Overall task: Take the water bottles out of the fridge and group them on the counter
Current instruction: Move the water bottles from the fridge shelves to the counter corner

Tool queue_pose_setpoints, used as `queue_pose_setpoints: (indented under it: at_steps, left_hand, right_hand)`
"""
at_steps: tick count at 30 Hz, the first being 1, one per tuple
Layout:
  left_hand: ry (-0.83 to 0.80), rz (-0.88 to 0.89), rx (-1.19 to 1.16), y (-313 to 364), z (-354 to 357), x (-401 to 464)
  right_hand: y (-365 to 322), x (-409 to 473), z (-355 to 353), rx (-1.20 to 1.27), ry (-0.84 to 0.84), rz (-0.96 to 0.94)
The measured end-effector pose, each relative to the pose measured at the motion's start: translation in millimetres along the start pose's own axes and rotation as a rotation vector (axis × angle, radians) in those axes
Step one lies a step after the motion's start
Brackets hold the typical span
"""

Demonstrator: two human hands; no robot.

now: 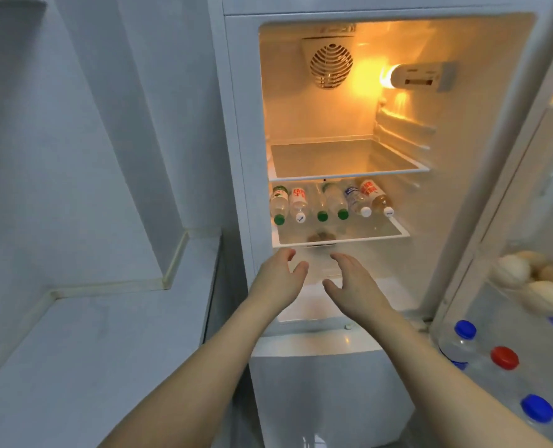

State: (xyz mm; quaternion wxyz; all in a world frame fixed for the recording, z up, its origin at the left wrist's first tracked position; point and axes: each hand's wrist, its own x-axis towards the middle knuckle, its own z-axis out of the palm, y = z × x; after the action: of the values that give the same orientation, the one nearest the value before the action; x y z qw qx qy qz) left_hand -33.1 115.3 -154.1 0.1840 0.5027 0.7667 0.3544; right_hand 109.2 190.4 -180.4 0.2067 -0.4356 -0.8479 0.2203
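Observation:
The fridge stands open and lit inside. Several water bottles lie side by side on the lower glass shelf, caps toward me, some green-capped, some white-capped. My left hand and my right hand reach forward just below that shelf's front edge, fingers relaxed and spread, holding nothing. Both hands are a short way beneath the bottles and touch none of them. The counter is a pale surface to the left of the fridge.
The upper glass shelf holds nothing. The open door on the right carries eggs and bottles with blue and red caps. A wall ledge borders the counter at the back.

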Motion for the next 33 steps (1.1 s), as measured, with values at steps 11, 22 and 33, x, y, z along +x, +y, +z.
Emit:
queue_pose_setpoints:
  at_steps: [11, 22, 33]
  left_hand:
    - [0.089, -0.407, -0.546, 6.7, 46.3, 131.2]
    - [0.34, -0.719, -0.669, -20.3, 75.3, 228.1]
    - [0.515, -0.768, -0.819, -46.1, 95.1, 296.9]
  right_hand:
    - [50.0, 104.7, -10.2, 0.457, 0.083, 0.415]
    - [59.1, 231.6, 30.7, 0.785, -0.088, 0.579]
    - [60.3, 299.2, 70.3, 0.801, -0.212, 0.54]
